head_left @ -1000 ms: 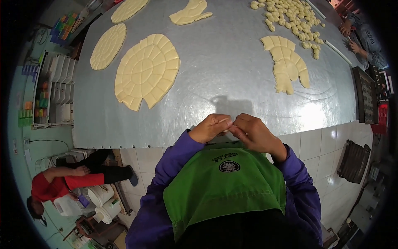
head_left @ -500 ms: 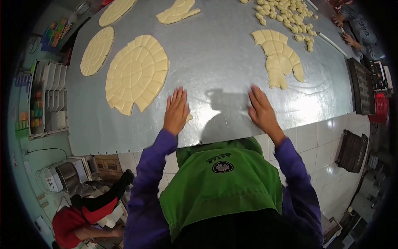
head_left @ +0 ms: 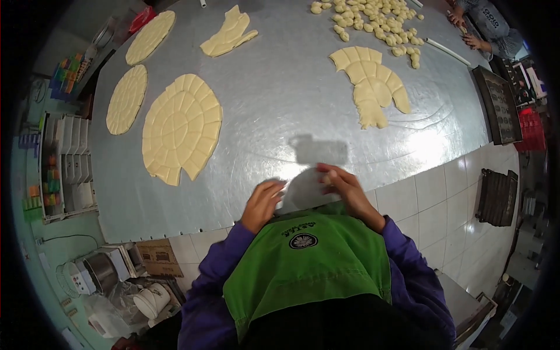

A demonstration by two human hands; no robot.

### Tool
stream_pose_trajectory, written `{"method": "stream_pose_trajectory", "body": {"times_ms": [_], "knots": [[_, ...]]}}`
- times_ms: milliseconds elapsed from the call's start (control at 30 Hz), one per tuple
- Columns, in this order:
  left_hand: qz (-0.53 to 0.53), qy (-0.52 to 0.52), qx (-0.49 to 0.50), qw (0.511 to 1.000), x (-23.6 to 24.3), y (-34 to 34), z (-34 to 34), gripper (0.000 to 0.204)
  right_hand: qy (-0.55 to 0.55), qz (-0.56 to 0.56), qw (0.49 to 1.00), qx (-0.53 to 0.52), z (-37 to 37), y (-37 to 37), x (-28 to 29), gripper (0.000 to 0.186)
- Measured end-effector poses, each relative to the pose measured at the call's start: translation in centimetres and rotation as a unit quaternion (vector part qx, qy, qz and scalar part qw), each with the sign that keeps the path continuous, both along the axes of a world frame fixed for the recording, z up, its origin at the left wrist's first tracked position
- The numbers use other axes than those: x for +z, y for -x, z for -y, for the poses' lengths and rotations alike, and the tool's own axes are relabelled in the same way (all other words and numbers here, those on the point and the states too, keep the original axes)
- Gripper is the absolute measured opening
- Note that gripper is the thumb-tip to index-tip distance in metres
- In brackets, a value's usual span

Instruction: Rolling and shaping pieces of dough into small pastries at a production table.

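1. A scored dough round [head_left: 127,99] and a farther round [head_left: 150,37] were laid flat on the tabletop [head_left: 274,105], presumably spaced to prevent sticking.
2. The large scored sheet [head_left: 182,125], notched at its near edge, was placed beyond the left hand [head_left: 265,204], seemingly for easy reach.
3. The left grip was loosely curled near the tabletop's edge; whether dough was held could not be told.
4. The right hand [head_left: 344,189] was kept opposite, its grip narrow, thumb near the fingers; its contents could not be told.
5. Beyond it, the partly cut sheet [head_left: 373,84] was set apart from clustered dough lumps [head_left: 373,23], perhaps to avoid mixing.
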State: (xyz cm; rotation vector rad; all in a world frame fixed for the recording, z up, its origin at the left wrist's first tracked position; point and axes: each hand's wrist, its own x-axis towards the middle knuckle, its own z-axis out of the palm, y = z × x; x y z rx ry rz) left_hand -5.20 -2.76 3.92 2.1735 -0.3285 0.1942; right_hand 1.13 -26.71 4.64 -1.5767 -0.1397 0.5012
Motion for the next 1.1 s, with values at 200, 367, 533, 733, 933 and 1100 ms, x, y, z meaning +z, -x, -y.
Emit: {"method": "stream_pose_trajectory", "body": {"times_ms": [200, 367, 533, 733, 933, 1100], "knots": [[0.089, -0.041, -0.022, 0.995, 2.8, -7.8, 5.1, 0.049, -0.476, -0.427, 0.76, -0.117, -1.7, -7.6, -0.5, 0.027], [0.04, 0.027, 0.013, 0.999, 2.4, -6.9, 3.9, 0.041, -0.567, -0.23, 0.782, -0.119, 7.4, -21.3, 4.7, 0.061], [-0.02, 0.05, 0.098, 0.994, -0.5, -3.2, 1.4, 0.032, 0.579, 0.04, 0.814, -0.014, 9.1, -19.4, 3.6, 0.05], [-0.024, 0.053, 0.194, 0.979, -1.1, -1.5, -0.8, 0.031, 0.563, 0.386, 0.71, -0.176, 6.8, -14.2, -4.7, 0.035], [-0.011, 0.062, 0.216, 0.974, 0.0, -2.4, -1.0, 0.03, -0.258, -0.126, 0.849, -0.444, 4.6, -15.5, -2.4, 0.023], [-0.005, 0.074, 0.178, 0.981, 1.0, -3.8, 0.8, 0.029, 0.091, 0.128, 0.843, -0.514, 5.8, -14.4, -7.8, 0.034]]}}
